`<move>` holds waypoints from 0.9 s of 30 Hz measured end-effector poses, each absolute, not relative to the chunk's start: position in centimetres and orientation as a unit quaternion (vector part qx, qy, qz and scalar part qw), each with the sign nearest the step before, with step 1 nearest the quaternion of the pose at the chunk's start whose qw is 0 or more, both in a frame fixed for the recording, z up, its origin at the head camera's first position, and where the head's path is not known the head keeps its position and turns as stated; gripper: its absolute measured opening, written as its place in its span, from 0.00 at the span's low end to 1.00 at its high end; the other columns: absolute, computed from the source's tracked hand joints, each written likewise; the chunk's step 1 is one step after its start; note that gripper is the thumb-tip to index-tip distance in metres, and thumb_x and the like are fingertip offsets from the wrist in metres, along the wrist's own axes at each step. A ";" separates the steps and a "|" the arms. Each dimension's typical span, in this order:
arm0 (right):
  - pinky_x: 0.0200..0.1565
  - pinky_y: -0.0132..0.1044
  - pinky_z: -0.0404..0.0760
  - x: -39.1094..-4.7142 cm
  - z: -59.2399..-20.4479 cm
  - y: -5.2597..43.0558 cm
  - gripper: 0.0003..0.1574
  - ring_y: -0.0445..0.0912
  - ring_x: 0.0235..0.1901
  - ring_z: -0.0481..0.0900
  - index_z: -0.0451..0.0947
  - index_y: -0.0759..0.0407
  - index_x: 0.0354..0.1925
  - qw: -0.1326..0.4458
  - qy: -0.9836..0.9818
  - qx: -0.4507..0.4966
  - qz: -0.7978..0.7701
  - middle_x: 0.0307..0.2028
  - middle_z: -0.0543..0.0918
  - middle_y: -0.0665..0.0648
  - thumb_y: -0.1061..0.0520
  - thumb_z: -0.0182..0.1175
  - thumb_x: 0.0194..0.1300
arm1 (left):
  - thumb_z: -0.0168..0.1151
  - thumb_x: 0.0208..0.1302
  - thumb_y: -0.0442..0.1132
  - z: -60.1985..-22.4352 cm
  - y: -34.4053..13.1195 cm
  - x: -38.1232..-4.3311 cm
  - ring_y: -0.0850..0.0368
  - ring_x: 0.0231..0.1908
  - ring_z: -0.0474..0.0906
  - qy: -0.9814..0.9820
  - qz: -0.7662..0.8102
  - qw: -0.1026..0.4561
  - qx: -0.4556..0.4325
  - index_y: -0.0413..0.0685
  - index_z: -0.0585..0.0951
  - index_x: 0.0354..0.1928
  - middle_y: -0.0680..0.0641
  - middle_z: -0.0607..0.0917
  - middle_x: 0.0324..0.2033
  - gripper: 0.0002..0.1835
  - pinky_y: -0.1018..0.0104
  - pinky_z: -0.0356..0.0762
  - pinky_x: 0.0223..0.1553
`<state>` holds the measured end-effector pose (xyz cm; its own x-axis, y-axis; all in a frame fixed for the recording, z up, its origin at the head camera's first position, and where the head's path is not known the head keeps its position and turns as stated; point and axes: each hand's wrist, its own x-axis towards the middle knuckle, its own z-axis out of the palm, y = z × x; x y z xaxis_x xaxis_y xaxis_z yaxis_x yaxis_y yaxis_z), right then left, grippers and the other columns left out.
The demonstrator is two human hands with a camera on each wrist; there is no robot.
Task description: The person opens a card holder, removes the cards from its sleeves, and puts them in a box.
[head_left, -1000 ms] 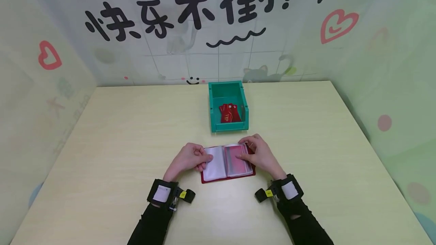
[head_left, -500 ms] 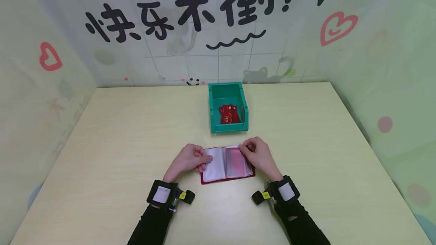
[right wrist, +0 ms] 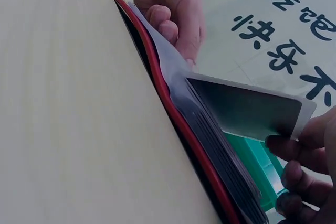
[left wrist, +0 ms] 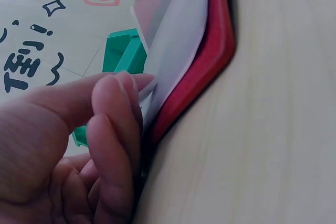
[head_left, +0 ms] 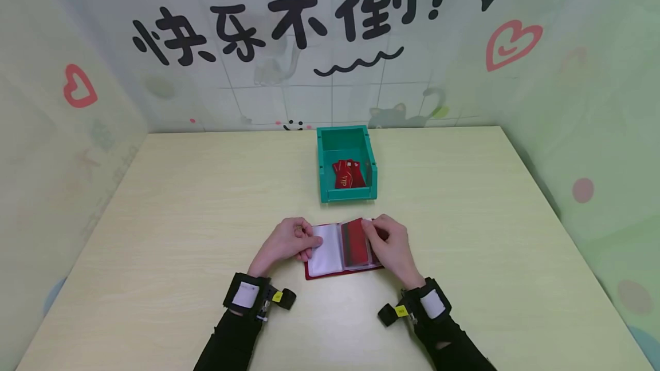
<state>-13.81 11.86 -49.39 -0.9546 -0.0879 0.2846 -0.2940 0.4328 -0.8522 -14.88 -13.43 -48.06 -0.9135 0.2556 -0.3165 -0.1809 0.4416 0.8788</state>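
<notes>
One card holder (head_left: 338, 257) lies open: left hand (head_left: 290, 241) pinches left page (head_left: 325, 249), apparently bracing spread; right hand (head_left: 394, 246) pinches card sleeve (right wrist: 244, 107), presumably to hold it off pages beneath.

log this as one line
left fingers: hold white page | right fingers: pinch card sleeve | booklet: open | green bin: red cards inside

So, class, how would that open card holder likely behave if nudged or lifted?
The card holder would probably slide, not roll: it lies low and flat on the table. The pale page by the left hand may flop, since it curves. The red page pinched by the right hand seems stiffer, standing out straight, apparently with a card inside.
</notes>
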 end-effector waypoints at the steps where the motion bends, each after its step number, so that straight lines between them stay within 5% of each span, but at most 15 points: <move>1: 0.31 0.29 0.72 -13.7 -49.5 11.7 0.13 0.38 0.28 0.72 0.86 0.60 0.31 0.106 -0.830 0.130 0.532 0.27 0.80 0.56 0.57 0.61 0.71 | 0.70 0.63 0.40 -48.0 -13.4 -14.9 0.61 0.15 0.75 0.825 0.526 0.206 0.017 0.39 0.76 0.41 0.51 0.80 0.17 0.14 0.72 0.76 0.23; 5: 0.35 0.29 0.75 -13.3 -50.0 11.3 0.13 0.40 0.32 0.75 0.86 0.61 0.34 0.107 -0.802 0.197 0.553 0.30 0.84 0.58 0.61 0.57 0.73 | 0.71 0.63 0.40 -48.1 -13.5 -14.9 0.61 0.14 0.69 0.829 0.521 0.202 0.006 0.40 0.71 0.46 0.52 0.76 0.16 0.19 0.72 0.69 0.20; 9: 0.45 0.31 0.80 -12.9 -50.4 10.9 0.12 0.44 0.42 0.80 0.88 0.60 0.43 0.078 -0.812 0.239 0.527 0.40 0.88 0.57 0.61 0.57 0.73 | 0.68 0.64 0.38 -48.3 -13.6 -15.0 0.62 0.14 0.67 0.823 0.530 0.201 0.040 0.40 0.73 0.41 0.54 0.73 0.14 0.13 0.73 0.66 0.20; 13: 0.50 0.36 0.74 -12.7 -50.5 10.5 0.11 0.44 0.46 0.76 0.88 0.56 0.47 0.054 -0.840 0.260 0.474 0.39 0.83 0.53 0.57 0.63 0.69 | 0.61 0.69 0.36 -48.4 -13.8 -15.1 0.63 0.15 0.69 0.809 0.541 0.213 0.082 0.37 0.78 0.43 0.55 0.76 0.15 0.07 0.74 0.70 0.20; 22: 0.61 0.54 0.68 -12.8 -50.6 10.1 0.19 0.46 0.50 0.72 0.86 0.52 0.51 0.053 -0.865 0.254 0.430 0.41 0.80 0.53 0.55 0.71 0.61 | 0.42 0.81 0.51 -48.1 -14.9 -15.4 0.63 0.20 0.75 0.762 0.582 0.258 0.118 0.31 0.81 0.47 0.53 0.86 0.25 0.28 0.74 0.75 0.23; 27: 0.60 0.54 0.68 -12.9 -50.5 9.8 0.17 0.46 0.48 0.71 0.87 0.55 0.47 0.056 -0.875 0.234 0.421 0.41 0.78 0.54 0.55 0.74 0.58 | 0.53 0.76 0.52 -48.2 -15.0 -15.5 0.62 0.21 0.77 0.772 0.572 0.257 0.105 0.36 0.84 0.41 0.54 0.87 0.23 0.23 0.73 0.76 0.27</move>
